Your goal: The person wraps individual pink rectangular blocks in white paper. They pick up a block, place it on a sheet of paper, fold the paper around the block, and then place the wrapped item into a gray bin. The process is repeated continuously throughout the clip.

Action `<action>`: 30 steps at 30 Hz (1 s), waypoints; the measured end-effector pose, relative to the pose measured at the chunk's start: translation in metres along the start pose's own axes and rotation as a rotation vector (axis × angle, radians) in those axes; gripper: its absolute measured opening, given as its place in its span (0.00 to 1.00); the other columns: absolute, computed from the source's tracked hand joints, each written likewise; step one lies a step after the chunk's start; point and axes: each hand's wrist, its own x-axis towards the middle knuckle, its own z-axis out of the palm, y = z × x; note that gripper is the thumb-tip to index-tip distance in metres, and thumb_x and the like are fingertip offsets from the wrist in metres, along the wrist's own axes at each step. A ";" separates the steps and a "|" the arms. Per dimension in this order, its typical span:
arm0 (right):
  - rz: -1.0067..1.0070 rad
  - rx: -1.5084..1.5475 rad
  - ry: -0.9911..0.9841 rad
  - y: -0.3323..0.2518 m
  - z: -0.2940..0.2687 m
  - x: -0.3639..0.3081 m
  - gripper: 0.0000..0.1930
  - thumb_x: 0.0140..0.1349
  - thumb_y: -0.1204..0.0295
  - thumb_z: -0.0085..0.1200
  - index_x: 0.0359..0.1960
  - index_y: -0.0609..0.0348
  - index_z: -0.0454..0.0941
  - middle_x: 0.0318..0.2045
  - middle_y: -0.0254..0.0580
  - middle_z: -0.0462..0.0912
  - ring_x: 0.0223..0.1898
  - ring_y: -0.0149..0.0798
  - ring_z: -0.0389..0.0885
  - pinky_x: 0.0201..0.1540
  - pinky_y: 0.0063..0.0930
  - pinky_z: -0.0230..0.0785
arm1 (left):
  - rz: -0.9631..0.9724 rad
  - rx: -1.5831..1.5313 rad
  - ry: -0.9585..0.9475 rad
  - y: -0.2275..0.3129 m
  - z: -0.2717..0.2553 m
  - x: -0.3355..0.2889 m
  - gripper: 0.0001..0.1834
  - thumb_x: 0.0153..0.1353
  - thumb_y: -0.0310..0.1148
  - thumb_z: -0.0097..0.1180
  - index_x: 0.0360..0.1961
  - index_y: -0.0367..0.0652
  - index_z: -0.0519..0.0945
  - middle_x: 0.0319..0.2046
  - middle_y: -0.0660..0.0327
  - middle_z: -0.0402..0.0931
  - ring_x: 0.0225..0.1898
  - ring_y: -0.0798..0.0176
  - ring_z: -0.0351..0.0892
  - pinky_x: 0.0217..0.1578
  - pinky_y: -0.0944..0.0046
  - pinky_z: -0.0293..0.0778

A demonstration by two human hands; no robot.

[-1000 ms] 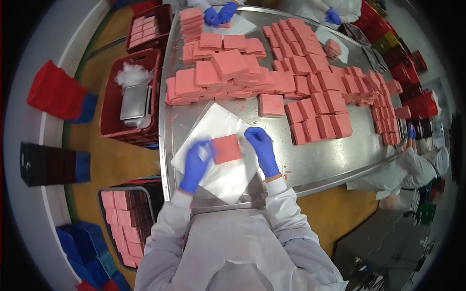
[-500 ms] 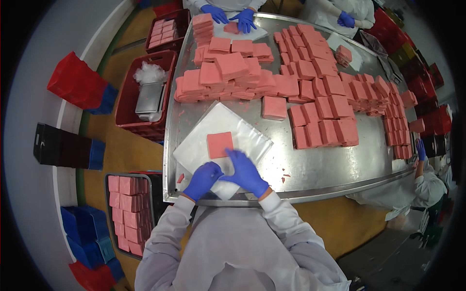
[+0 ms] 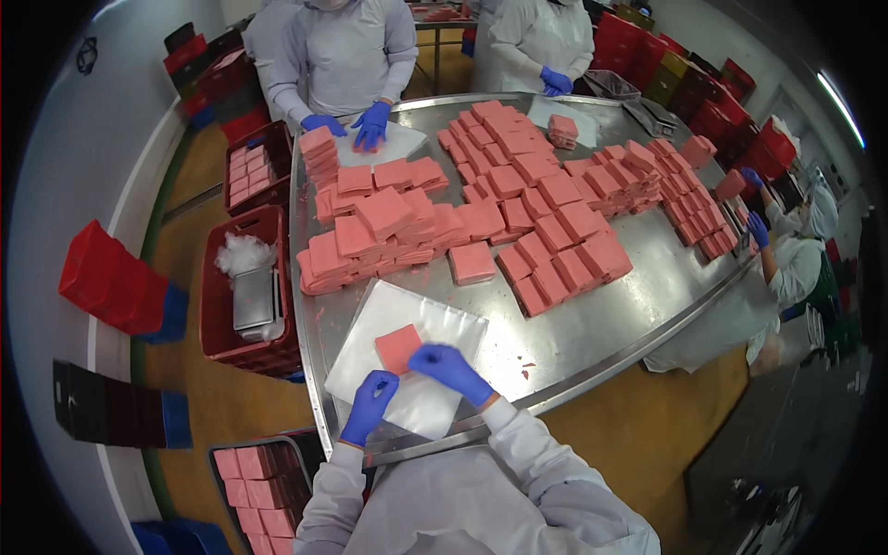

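A square pink slab of what looks like pressed meat [image 3: 399, 348] lies on a stack of clear and white plastic sheets [image 3: 413, 413] at the table's near left. My left hand [image 3: 372, 400] is closed over the sheets, its curled fingertips just below the slab's near edge. At the slab's right corner, my right hand [image 3: 451, 370] has its fingers curled inward and its thumb hidden. Whether either hand pinches the film cannot be made out. Beyond the sheets, piles of similar pink slabs [image 3: 384, 215] cover much of the metal table [image 3: 592, 356].
A red crate [image 3: 248, 344] with a metal tray and crumpled plastic stands left of the table. Below it, a dark crate holds pink blocks [image 3: 259, 495]. Co-workers in blue gloves stand at the far side [image 3: 344, 46] and at the right [image 3: 803, 250]. Pink scraps lie on the metal.
The view has tilted up and turned, showing more of the far side. My right hand's spread thumb and fingers have curled in by the slab's corner. My left hand stays closed.
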 end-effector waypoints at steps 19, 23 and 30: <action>-0.266 0.120 0.239 -0.046 0.018 0.097 0.44 0.53 0.44 0.60 0.64 0.62 0.64 0.63 0.56 0.65 0.63 0.54 0.65 0.67 0.41 0.53 | 0.041 1.243 0.391 0.035 -0.011 0.110 0.17 0.63 0.40 0.46 0.49 0.46 0.76 0.48 0.53 0.73 0.50 0.53 0.73 0.51 0.52 0.66; 0.037 -0.801 -0.226 -0.034 0.058 0.125 0.48 0.54 0.33 0.46 0.66 0.61 0.61 0.65 0.58 0.62 0.66 0.55 0.60 0.69 0.41 0.49 | 0.125 1.440 0.458 -0.043 0.033 0.100 0.28 0.65 0.46 0.45 0.64 0.47 0.65 0.64 0.50 0.61 0.64 0.50 0.62 0.62 0.52 0.57; -0.199 -0.601 -0.012 0.038 -0.019 0.065 0.33 0.58 0.67 0.56 0.67 0.48 0.61 0.50 0.56 0.78 0.45 0.52 0.80 0.48 0.38 0.72 | -0.130 0.997 0.371 0.034 0.039 0.062 0.28 0.61 0.46 0.52 0.59 0.43 0.68 0.57 0.49 0.64 0.61 0.48 0.61 0.56 0.47 0.58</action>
